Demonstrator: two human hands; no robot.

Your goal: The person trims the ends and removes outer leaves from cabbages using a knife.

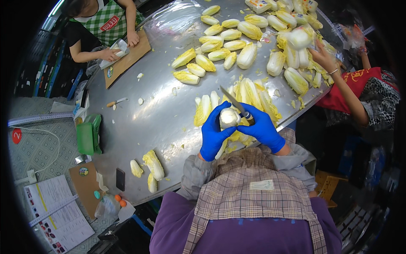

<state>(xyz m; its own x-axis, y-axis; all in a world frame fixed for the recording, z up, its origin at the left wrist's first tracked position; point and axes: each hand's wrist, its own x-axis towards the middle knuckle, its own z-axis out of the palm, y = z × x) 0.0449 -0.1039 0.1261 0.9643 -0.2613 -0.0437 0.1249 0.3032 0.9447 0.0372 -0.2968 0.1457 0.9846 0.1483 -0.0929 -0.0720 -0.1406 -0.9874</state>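
In blue gloves, both my hands are close together above the front edge of a metal table (pixel 127 133). My left hand (pixel 214 133) grips a napa cabbage (pixel 229 117) with its white cut base turned up toward me. My right hand (pixel 261 125) holds a knife (pixel 234 101) by its handle, the blade pointing up and away past the cabbage. The right thumb meets the left thumb at the cabbage's near side. Loose cabbage leaves (pixel 250 92) lie heaped on the table just beyond and under my hands.
Several whole cabbages (pixel 247 55) cover the far side. A second knife (pixel 117 102), a green scale (pixel 88 135) and a phone (pixel 120 179) lie leftward. One person (pixel 108 28) handles a wrapped item at far left; another's hand (pixel 323 57) holds a cabbage at right.
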